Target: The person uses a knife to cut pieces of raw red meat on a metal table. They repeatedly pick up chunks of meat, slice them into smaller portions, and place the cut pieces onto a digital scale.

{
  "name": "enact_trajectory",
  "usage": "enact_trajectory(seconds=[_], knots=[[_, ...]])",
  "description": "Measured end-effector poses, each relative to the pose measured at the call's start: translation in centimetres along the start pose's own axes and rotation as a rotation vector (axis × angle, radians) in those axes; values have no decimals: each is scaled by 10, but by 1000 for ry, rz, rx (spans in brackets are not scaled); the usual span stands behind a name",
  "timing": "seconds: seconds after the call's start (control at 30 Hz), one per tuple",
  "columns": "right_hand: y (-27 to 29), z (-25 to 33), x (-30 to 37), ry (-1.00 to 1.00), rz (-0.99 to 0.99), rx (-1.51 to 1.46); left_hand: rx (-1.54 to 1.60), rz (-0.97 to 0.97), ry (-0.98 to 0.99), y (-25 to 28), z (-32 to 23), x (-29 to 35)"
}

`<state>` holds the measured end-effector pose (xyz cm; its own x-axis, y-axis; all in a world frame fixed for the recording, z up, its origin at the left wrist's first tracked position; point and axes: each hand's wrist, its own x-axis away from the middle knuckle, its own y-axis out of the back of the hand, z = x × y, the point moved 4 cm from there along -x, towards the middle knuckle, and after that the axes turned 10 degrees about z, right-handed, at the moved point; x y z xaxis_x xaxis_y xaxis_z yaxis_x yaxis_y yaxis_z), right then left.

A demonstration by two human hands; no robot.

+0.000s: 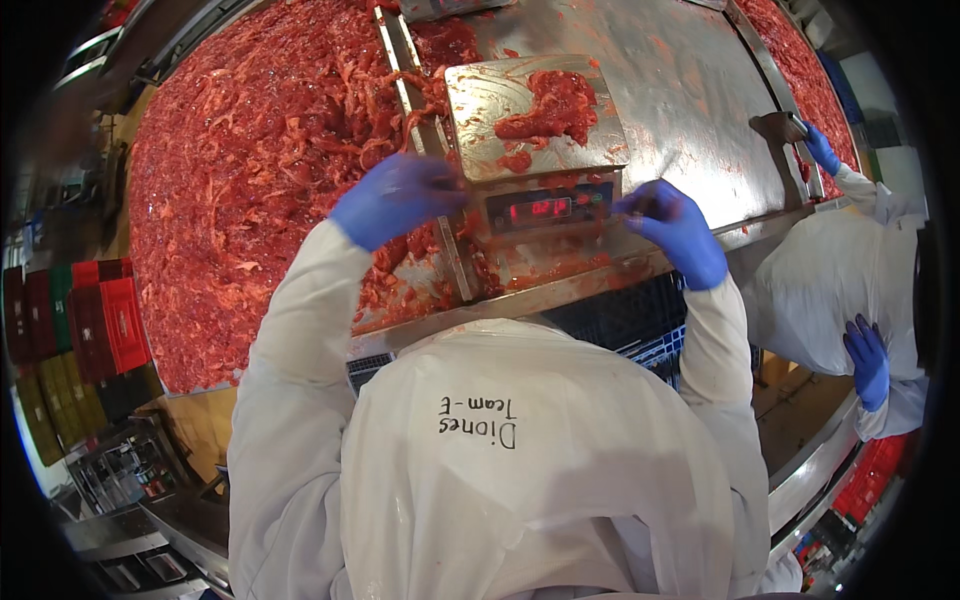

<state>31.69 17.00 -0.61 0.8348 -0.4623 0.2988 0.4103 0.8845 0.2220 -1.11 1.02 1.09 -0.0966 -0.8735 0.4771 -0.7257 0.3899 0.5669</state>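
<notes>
A piece of raw red meat [553,106] lies on the steel pan of a weighing scale [475,118], with a smaller scrap near the pan's front edge. Below the pan is the scale's lit red display [548,209]. My left hand [398,198], in a blue glove, is beside the scale's left side, over the divider bar; its fingers reach toward the scale, slightly blurred, and no held thing shows. At the display's right end, my gloved right hand [678,228] has bent fingers and thumb apart, with nothing visible between them.
A big heap of raw meat [250,180] fills the left, behind a metal divider bar [412,110]. Steel tabletop [660,80] extends right of the scale. Dark blue crates [630,320] sit under the table edge. A co-worker in white [825,290] stands at right; red crates [110,325] stand at left.
</notes>
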Motion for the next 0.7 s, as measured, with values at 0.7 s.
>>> enact_trajectory(seconds=[0.7], knots=[[-63,-12,-17,32,-18,-440,126,144,24,-35,-14,12]])
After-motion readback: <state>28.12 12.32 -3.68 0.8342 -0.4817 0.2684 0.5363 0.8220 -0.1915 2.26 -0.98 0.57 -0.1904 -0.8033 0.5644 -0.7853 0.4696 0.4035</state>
